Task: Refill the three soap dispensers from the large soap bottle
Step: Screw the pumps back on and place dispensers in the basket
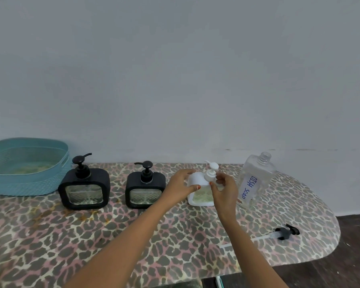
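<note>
Three square soap dispensers stand in a row on the leopard-print table (92, 235). Two are black: the left black dispenser (84, 189) and the middle black dispenser (145, 190), both with black pumps on. The third, a white dispenser (201, 196), stands at the right. My left hand (180, 187) grips its upper left side. My right hand (223, 189) pinches the collar of its white pump (211, 172). The large clear bottle (255, 181), labelled DISH SOAP, stands just to the right with its neck uncapped.
A teal woven basket (27, 183) sits at the back left against the grey wall. A black pump with a long clear tube (283, 233) lies on the table at the right, near the rounded edge. Dark floor shows past that edge.
</note>
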